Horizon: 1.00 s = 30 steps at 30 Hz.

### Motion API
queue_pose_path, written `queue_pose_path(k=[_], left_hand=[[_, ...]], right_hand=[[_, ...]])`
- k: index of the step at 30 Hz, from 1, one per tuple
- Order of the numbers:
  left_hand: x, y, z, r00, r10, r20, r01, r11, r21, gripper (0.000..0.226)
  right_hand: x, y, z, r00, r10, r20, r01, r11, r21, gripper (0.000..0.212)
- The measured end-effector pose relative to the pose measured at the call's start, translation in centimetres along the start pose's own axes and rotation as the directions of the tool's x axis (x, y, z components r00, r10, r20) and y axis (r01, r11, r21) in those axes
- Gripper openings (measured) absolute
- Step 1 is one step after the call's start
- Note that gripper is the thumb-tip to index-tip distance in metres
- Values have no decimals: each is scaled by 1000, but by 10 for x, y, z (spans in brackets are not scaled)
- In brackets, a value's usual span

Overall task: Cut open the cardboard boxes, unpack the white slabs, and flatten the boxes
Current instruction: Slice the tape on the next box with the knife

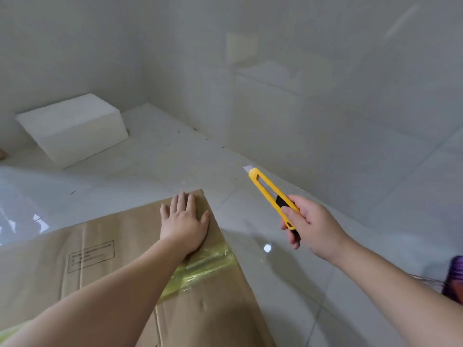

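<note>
Cutting step judged pending: cardboard box [75, 266] is being pressed by flat left hand [184, 221]; yellow utility knife [271, 196], at 3 o'clock, is being clenched by right hand [310, 226]. Next: blade to yellow tape [200, 266].

Floor, glossy pale tiles [350, 246]: beneath the right hand [308, 221].
Clear plastic sheet [17, 209]: well left of the left hand [184, 221].
Dark specks [200, 136]: beyond the left hand, at the foot of the wall [100, 46].
Purple object [454, 276]: right of the right hand, cut off by the frame edge.

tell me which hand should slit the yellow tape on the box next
Right, most likely. The right hand already grips the yellow knife, blade out, while the left hand presses flat on the cardboard box, steadying it.
</note>
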<state>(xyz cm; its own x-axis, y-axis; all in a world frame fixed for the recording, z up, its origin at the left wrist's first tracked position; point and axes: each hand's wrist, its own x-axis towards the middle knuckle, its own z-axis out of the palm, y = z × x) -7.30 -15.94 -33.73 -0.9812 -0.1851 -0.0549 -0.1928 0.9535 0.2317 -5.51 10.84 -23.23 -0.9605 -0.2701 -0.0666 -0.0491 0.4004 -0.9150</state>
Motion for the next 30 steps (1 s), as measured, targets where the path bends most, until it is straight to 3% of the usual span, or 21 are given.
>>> queue_pose_path(k=[3,7,11,17,21,24,30], left_hand=[[-23,2,-4,995,103,-14,-103,995,-3,61],[-71,12,-8,942,334,-16,-334,942,23,54],[-106,24,-15,926,377,18,-378,924,55,62],[-158,25,-18,841,475,260,-522,839,154,100],[-183,40,-9,700,622,352,-696,705,138,102],[-192,49,-1,717,603,348,-670,735,107,95],[-187,35,-14,693,624,361,-689,720,78,89]], right_hand=[[10,4,0,991,-56,-119,50,997,-51,18],[6,21,-7,986,-35,-163,30,999,-33,23],[4,37,-15,981,16,-193,-13,1000,18,26],[2,54,10,997,76,-28,-75,996,38,21],[-2,55,29,980,144,136,-146,989,9,5],[-5,57,35,969,156,190,-145,987,-73,11],[-3,52,41,970,145,194,-140,989,-40,20]])
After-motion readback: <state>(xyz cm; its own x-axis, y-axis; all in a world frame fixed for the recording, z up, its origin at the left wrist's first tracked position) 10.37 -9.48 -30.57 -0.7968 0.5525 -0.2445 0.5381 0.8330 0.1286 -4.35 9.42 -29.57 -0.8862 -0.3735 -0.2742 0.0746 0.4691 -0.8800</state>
